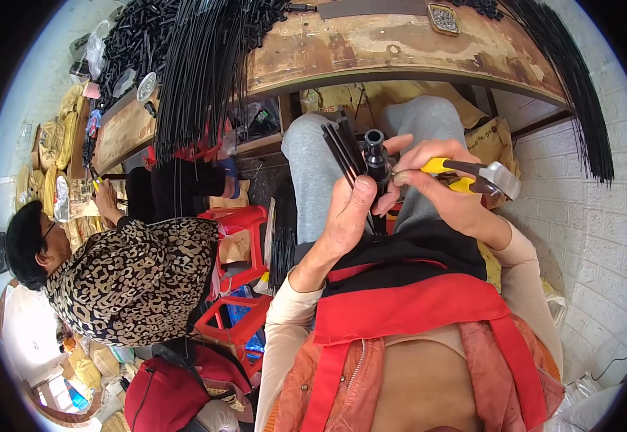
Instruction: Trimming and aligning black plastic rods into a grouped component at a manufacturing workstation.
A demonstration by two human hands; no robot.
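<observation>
Over my lap, my left hand (349, 209) is closed around a black tubular part (376, 155) with a round hollow top end. Several thin black rods (342, 147) stick up beside it from the same hand. My right hand (446, 191) holds a pair of pliers (499, 180) with yellow handles, its metal head pointing out to the right. The right thumb and fingertips are pinched together next to the tubular part; anything tiny between them is too small to make out.
A worn wooden bench (371, 54) stands ahead, with bundles of long black rods (202, 79) hanging over its edge. A small tray (443, 19) of tiny pieces and a heap of black parts (137, 43) lie on it. Left sits another person (133, 281), near red stools (245, 234).
</observation>
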